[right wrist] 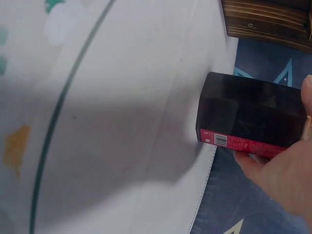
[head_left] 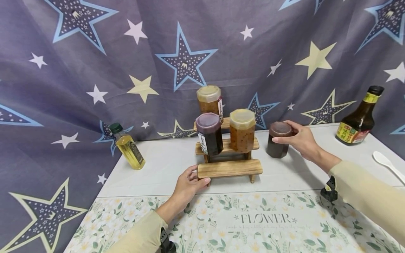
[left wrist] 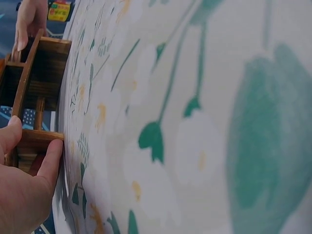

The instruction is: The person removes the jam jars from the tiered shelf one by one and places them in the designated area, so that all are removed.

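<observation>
Star-printed cloth (head_left: 186,38) hangs behind a table whose white far strip (head_left: 164,158) meets a floral near part (head_left: 240,207). Near the middle of the white strip stands a three-step wooden rack (head_left: 229,169), its tiers rising away from the person, presumably so that jars at the far side show above those in front. One amber jar (head_left: 208,100) sits on the far step; on the middle step, a dark jar (head_left: 211,137) stands left of a second amber jar (head_left: 242,131), with the lowest step bare. At the rack's near left corner the left hand (head_left: 186,187) grips the end of the lowest step between thumb and fingers, probably to steady it. Right of the rack, the right hand (head_left: 300,140) pinches another dark jar (head_left: 279,140) upright, thumb on the near side; holding it high leaves the base free. An oil bottle (head_left: 131,151) stands far left, a sauce bottle (head_left: 357,119) far right, both well apart from the rack. Nearer on the right, a white spoon (head_left: 383,160) is cut off by the frame edge. The pinched jar hides some right fingertips; whether its base touches the table is hard to tell, and its red label (right wrist: 239,143) is too blurred to read.
</observation>
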Tool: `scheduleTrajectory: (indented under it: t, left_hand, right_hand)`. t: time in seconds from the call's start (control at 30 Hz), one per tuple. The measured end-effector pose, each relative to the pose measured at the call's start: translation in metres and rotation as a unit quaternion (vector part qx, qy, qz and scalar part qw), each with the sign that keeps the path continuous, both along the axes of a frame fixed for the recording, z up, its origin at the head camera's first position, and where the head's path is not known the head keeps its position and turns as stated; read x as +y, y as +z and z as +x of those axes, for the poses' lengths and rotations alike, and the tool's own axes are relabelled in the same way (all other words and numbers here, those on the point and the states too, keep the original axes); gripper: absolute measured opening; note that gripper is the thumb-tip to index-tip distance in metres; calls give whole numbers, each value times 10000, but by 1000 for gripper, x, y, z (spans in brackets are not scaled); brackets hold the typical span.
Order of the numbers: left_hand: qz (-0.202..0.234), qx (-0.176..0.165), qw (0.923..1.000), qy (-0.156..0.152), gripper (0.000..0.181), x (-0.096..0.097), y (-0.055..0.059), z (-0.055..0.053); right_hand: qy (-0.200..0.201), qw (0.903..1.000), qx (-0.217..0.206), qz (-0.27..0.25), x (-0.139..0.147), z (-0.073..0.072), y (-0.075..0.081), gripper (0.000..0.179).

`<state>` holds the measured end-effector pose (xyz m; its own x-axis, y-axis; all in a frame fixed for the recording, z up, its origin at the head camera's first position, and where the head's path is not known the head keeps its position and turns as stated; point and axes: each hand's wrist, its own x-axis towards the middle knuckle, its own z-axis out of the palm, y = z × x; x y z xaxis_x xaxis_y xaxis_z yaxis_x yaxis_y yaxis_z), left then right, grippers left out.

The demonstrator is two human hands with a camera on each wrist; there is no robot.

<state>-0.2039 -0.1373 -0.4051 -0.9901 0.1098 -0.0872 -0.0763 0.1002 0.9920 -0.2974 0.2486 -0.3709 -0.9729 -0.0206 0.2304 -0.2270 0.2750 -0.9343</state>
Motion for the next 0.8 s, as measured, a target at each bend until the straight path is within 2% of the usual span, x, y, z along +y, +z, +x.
scheduleTrajectory:
  t: [0.1, 0.33, 0.5, 0.7, 0.8]
  left_hand:
    - [-7, -6, 10000, 16, 68, 0, 0, 0]
    - [60, -19, 10000, 40, 67, 2, 1, 1]
    - [58, -43, 10000, 39, 67, 2, 1, 1]
    - [31, -54, 10000, 45, 68, 2, 2, 1]
    - [41, -66, 10000, 28, 69, 2, 2, 1]
  right_hand:
    - [36, 9999, 118, 35, 0, 0, -1, 63]
    - [3, 9999, 51, 108, -1, 0, -1, 69]
    - [224, 9991, -123, 333, 0, 0, 4, 76]
    - [298, 9936, -510, 965, 4, -2, 32, 95]
    - [250, 9932, -509, 1020, 2, -5, 52, 97]
